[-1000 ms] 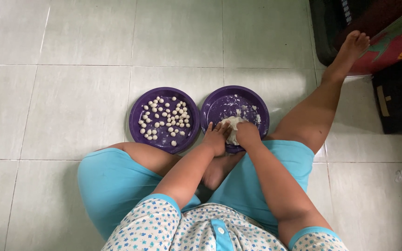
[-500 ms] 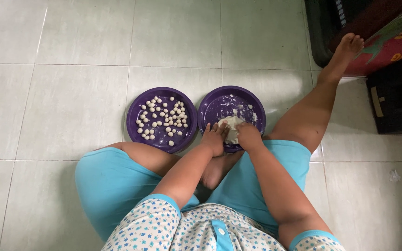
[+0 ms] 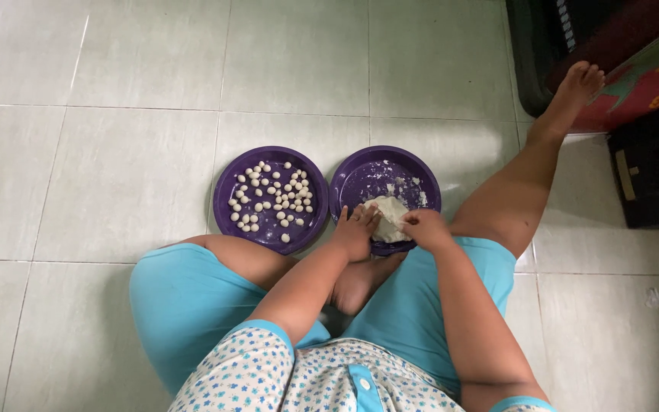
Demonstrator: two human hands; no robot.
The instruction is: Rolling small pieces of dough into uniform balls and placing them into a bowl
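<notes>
On the floor [image 3: 116,175], the right purple plate [image 3: 421,172] carries the dough lump [image 3: 390,215] at six o'clock. The right hand [image 3: 423,227] has drawn back, fingers pinched on its edge; the left hand [image 3: 356,229] presses flat. Dough balls [image 3: 272,197] fill the left plate [image 3: 226,179].

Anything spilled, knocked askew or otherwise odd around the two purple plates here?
Nothing stands out. Both purple plates sit flat side by side on the tiled floor; the left plate holds the small dough balls, and the right plate holds the dough lump under the left hand and right hand. Only floury smears inside.
</notes>
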